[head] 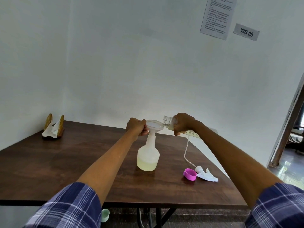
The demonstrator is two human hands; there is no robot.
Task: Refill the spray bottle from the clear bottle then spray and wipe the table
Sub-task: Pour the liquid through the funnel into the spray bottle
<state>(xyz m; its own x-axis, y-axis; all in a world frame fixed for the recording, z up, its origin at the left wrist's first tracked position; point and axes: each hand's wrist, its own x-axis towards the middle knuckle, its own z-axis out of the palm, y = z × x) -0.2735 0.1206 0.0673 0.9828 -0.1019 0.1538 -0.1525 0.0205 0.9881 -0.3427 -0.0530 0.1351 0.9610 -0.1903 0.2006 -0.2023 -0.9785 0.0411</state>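
A white translucent spray bottle (148,155) stands open on the dark wooden table (65,162), pale yellow liquid filling its bottom part. A white funnel (154,126) sits in its neck. My left hand (136,128) grips the funnel's rim and stem. My right hand (183,123) holds the clear bottle (169,122) tipped nearly level, its open mouth over the funnel's edge. The white trigger sprayer head (206,174) with its long tube lies on the table to the right.
A pink cap (190,173) lies beside the sprayer head near the table's right edge. A wooden napkin holder (53,128) with white tissues stands at the far left corner. A pale green cup (105,215) sits on the floor below the table's front edge. A doorway opens at right.
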